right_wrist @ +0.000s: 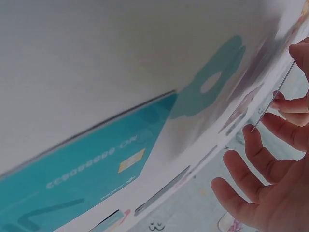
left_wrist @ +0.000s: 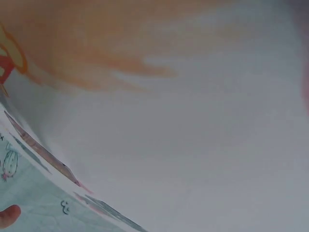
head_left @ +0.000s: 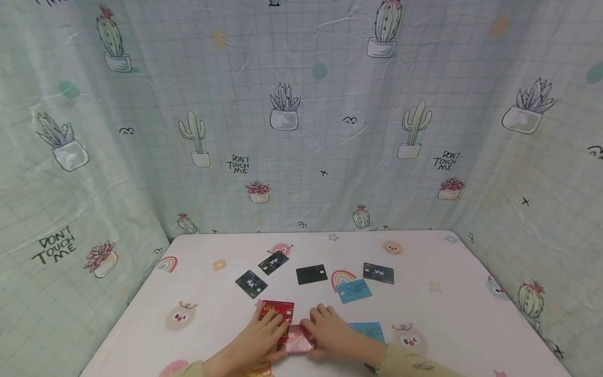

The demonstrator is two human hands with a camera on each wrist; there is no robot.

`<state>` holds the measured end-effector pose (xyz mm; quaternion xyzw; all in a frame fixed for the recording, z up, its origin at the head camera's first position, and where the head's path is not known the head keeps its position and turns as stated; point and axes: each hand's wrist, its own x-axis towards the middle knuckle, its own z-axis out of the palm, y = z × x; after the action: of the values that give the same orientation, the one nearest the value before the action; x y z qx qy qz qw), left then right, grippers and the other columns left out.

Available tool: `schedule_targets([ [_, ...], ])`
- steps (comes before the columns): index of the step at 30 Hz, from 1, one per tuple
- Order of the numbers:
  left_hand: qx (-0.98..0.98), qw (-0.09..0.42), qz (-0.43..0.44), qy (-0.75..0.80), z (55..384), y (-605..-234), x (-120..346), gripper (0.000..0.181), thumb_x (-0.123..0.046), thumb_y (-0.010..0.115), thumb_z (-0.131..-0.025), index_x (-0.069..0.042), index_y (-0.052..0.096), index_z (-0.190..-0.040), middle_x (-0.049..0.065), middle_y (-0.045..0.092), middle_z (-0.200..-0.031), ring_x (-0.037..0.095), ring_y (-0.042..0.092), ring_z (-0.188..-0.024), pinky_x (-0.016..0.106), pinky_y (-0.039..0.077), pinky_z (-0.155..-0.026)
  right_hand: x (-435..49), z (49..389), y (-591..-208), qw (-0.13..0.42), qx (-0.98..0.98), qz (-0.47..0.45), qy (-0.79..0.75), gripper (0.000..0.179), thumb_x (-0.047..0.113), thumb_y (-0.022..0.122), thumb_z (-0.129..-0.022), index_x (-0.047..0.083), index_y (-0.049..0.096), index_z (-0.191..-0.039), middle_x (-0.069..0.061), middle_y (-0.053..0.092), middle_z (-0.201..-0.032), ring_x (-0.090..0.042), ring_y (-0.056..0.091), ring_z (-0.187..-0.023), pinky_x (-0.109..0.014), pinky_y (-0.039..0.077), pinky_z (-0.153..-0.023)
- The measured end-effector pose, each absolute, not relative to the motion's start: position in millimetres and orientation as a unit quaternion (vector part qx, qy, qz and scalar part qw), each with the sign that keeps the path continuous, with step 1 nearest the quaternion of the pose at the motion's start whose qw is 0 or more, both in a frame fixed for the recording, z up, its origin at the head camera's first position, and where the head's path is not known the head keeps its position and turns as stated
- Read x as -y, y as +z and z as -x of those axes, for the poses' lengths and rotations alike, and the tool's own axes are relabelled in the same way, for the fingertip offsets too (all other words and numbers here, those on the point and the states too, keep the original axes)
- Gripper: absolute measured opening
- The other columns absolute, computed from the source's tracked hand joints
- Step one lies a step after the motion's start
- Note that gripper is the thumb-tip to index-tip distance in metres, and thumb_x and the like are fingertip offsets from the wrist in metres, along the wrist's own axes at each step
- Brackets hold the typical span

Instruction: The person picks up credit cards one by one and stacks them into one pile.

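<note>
In the head view a shiny red card (head_left: 298,340) is held between the two hands, low over the near middle of the table. My left hand (head_left: 264,334) grips its left side, with the thumb at the near corner. The right hand (head_left: 333,331) grips the opposite side. In the right wrist view this card shows edge-on as a thin line (right_wrist: 273,96) between fingertips. Another red VIP card (head_left: 279,309) lies just past the left fingers, which partly cover it. An orange-yellow card (head_left: 260,370) peeks out below the left wrist. Only a fingertip (left_wrist: 9,216) shows in the left wrist view.
Several black cards, one of them plain (head_left: 312,274), lie farther back on the white patterned table (head_left: 207,293). A blue card (head_left: 354,291) sits right of centre; another blue card (head_left: 369,331) is partly behind the right forearm. A cactus-print curtain (head_left: 311,157) surrounds the table.
</note>
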<state>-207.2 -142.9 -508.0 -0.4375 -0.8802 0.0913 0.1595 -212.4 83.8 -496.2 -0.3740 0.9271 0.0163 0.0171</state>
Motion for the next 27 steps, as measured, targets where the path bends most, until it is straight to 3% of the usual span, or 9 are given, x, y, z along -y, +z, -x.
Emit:
schedule_targets([
  [8,0.874,0.175,0.448,0.075,211,-506,138,0.058,-0.063,0.036,-0.084,-0.018,0.053,-0.117,-0.002,0.055,-0.108,0.018,0.044,-0.1,0.052,0.037,-0.09,-91,213,-493,0.014,-0.929,0.371,0.008,0.058,0.06,0.058,-0.073,0.027,0.047,-0.118,0.006,0.046,-0.093,-0.01,0.037,-0.086,-0.029,0.039,-0.079],
  [27,0.863,0.18,0.468,0.056,220,-508,121,0.054,-0.061,0.04,-0.083,-0.021,0.053,-0.117,-0.004,0.055,-0.108,0.018,0.046,-0.104,0.055,0.033,-0.094,-117,215,-498,-0.004,-0.929,0.369,-0.016,0.057,0.06,0.055,-0.074,0.027,0.048,-0.12,0.007,0.048,-0.097,-0.008,0.036,-0.085,-0.029,0.039,-0.076],
])
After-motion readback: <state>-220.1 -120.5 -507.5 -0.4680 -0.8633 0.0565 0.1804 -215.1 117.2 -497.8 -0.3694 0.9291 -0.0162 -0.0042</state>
